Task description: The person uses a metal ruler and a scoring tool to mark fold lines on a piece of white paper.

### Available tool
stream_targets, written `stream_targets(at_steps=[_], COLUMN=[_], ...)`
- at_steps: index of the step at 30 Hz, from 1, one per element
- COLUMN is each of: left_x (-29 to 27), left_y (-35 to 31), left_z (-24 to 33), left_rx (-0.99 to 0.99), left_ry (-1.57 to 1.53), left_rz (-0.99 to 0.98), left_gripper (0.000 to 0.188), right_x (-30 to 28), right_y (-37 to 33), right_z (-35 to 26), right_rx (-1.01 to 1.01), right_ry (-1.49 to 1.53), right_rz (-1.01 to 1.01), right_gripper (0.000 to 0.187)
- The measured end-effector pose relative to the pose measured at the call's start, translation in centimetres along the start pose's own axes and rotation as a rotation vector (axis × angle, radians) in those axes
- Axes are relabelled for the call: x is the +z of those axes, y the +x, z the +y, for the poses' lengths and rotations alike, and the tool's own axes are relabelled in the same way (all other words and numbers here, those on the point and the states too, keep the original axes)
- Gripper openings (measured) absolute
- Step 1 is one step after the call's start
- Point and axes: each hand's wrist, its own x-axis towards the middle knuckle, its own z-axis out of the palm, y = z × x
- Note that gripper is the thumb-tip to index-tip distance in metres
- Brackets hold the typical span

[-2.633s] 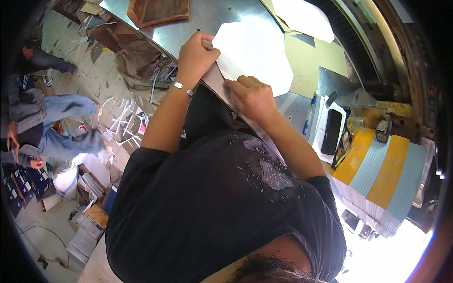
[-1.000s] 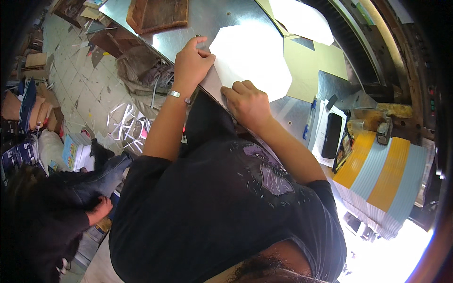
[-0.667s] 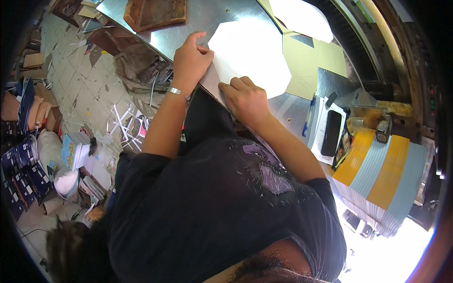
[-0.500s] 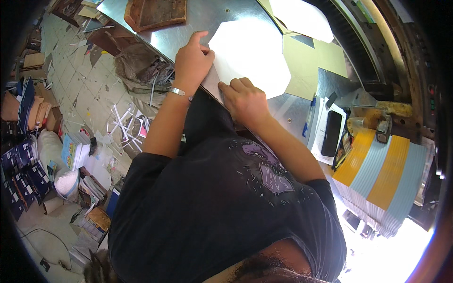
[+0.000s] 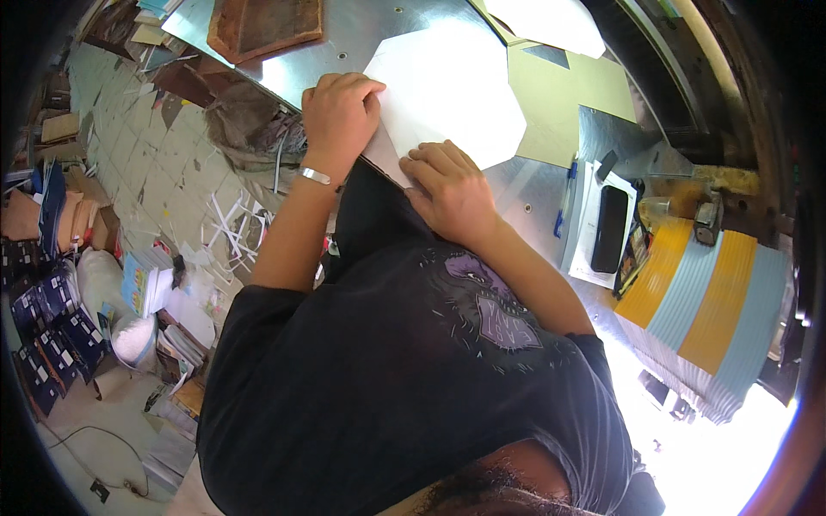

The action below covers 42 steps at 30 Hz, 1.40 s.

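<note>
A white many-sided paper sheet (image 5: 452,99), bright with glare, lies on the metal table in front of me. My left hand (image 5: 338,120) is at its left edge, fingers bent together and thumb tucked under them, closed on the paper's margin. At the near edge my right hand (image 5: 456,191) rests with curled fingers, their tips pressed on the paper; the thumb is partly hidden. Whether there is one sheet or a thin stack, I cannot tell. Pale green card (image 5: 544,107) lies flat to the right of the white paper.
A wooden tray (image 5: 267,30) stands at the far left of the metal table (image 5: 344,56). To the right are a blue pen (image 5: 565,202), a black phone (image 5: 610,228) on papers, and a stack of yellow and blue ribbed sheets (image 5: 701,301). Paper scraps (image 5: 237,224) litter the floor at left.
My left hand's raised index finger has folded down to the paper's edge beside the others. The right hand's fingers have shifted slightly on the paper. The whole view has moved a little.
</note>
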Motion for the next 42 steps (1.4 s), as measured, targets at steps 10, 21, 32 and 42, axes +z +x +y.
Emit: stream_targets(at_steps=[10, 21, 32, 42], left_x=[-3.4, -4.0, -6.0, -4.5], left_y=[0.7, 2.2, 2.5, 0.9], left_z=[0.1, 2.0, 1.9, 0.7], left_rx=[0.346, 0.349, 0.38, 0.16], left_ry=[-0.009, 0.107, 0.185, 0.119], left_rz=[-0.105, -0.34, -0.483, -0.576], left_gripper=[0.054, 0.049, 0.065, 0.078], right_x=[1.1, -6.4, -14.9, -14.9], right_y=[-1.2, -11.6, -21.5, -16.0], right_z=[1.2, 0.3, 0.1, 3.5], right_rx=[0.009, 0.407, 0.989, 0.699], right_ry=[0.073, 0.166, -0.158, -0.194], right_rz=[0.029, 0.298, 0.707, 0.579], right_gripper=[0.051, 0.039, 0.039, 0.04])
